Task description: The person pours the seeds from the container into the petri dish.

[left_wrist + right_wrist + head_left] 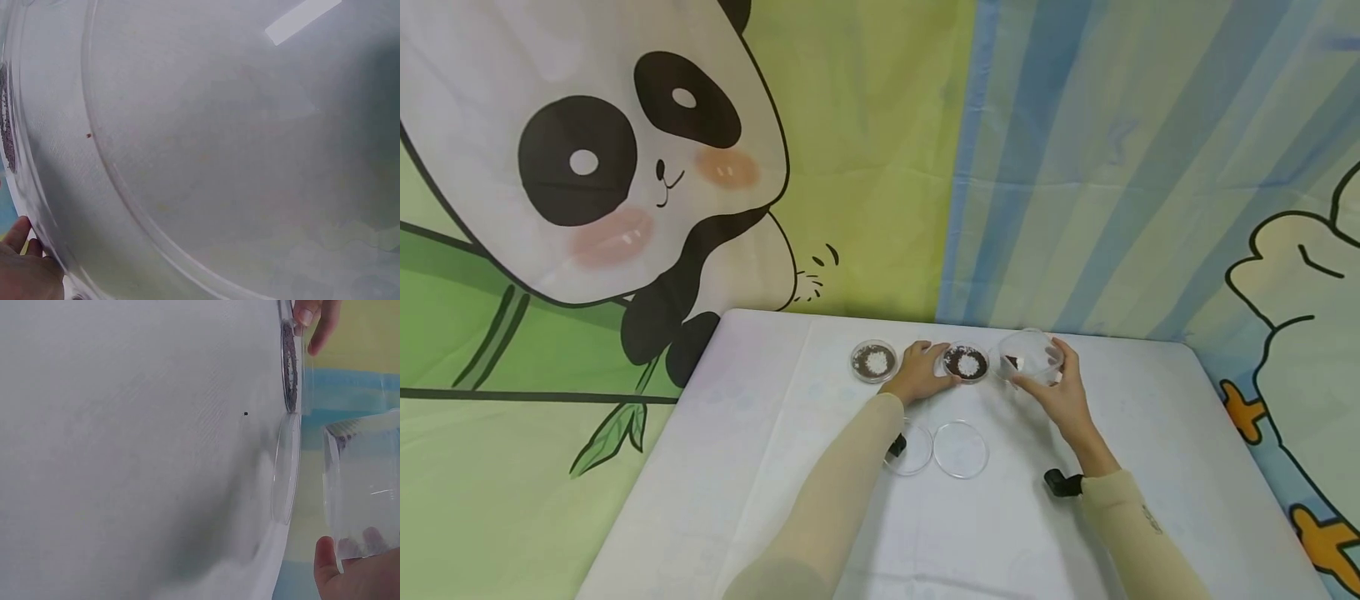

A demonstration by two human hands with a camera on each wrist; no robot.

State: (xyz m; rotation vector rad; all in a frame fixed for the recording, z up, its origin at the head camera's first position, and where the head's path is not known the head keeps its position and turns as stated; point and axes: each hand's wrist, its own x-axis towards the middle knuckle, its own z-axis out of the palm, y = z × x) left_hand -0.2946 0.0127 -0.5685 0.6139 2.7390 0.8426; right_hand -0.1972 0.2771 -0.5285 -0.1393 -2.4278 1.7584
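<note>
My right hand (1067, 396) grips a clear plastic box (1033, 354) between thumb and fingers, tilted, with dark crumbs in one corner. In the right wrist view the box (365, 487) is held above an uncovered petri dish (286, 487) with clear walls. My left hand (920, 375) holds the left rim of a petri dish (966, 362) filled with dark crumbs and a white heap in the middle, thumb and fingers spread about it. Left of that hand sits a similar filled petri dish (874, 362).
Two round clear lids (961, 450) lie side by side nearer me on the white table (1000, 542); the left forearm partly covers one. A dark speck (245, 414) lies on the cloth. Behind the table hangs a printed curtain (880, 167).
</note>
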